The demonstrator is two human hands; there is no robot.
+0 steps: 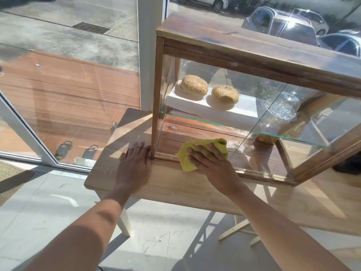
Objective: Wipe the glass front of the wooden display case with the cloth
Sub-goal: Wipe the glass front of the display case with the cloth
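Our right hand (211,161) lies flat on the yellow cloth (197,153), fingers (203,148) spread and pressing it against the lower left corner of the glass front (224,118) of the wooden display case (234,44). The unwiped pane runs up and to the right from the fingers; its long axis goes left to right along the table (172,184), so we judge the next stroke sweeps rightward or upward. The right hand is the nearer one to the glass.

Left hand (134,161) rests flat on the table just beside the case's left post, fingers loosely apart, holding nothing, touching or almost touching the frame.

Cloth: soft, crumpled, folded over itself. Glass: smooth, streaked, strong reflections. Frame: worn, scuffed wood. Inside, a glass shelf (254,132), two seeded round loaves (194,87) on a white board, and a cut-glass dish (281,108) farther right.
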